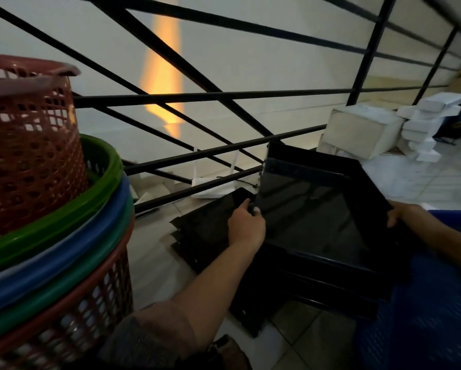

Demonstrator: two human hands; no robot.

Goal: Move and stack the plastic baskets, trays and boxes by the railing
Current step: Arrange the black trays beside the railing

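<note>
A black plastic tray (312,209) is tilted up in front of me, its inside facing me. My left hand (246,225) grips its left edge and my right hand (400,213) grips its right edge. Under and to the left of it lie more black trays (208,233) stacked on the tiled floor. A stack of round plastic baskets (50,236) in red, green and blue stands at the left, with a red mesh basket (29,145) on top. The black metal railing (197,97) runs behind everything.
White boxes (363,129) and a pile of smaller white boxes (427,124) stand at the right by the railing. A blue plastic crate (437,303) fills the lower right corner. A white device with antennas (213,188) sits beyond the railing.
</note>
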